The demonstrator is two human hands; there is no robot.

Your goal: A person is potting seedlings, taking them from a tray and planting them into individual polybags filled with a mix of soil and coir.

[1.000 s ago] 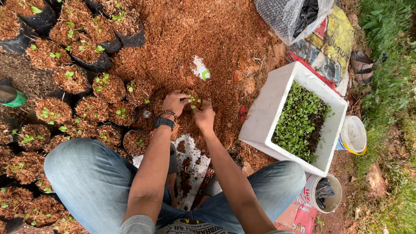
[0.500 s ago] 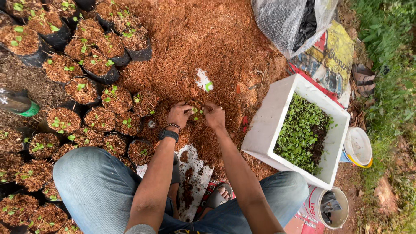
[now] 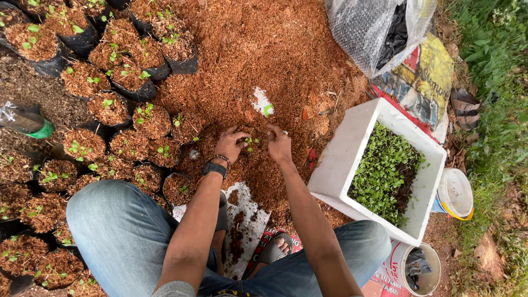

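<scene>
Head view: both hands have drifted lower over the reddish coir (image 3: 286, 49), left hand (image 3: 230, 146) and right hand (image 3: 279, 144) now pinching a small seedling (image 3: 251, 142) between fingertips, just beside the potted bags (image 3: 137, 118), white tray (image 3: 352, 148) off right

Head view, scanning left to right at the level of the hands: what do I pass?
Green-capped bottle → soil-filled black bags with seedlings → left hand → small seedling → right hand → white box of seedlings → white bucket.
</scene>
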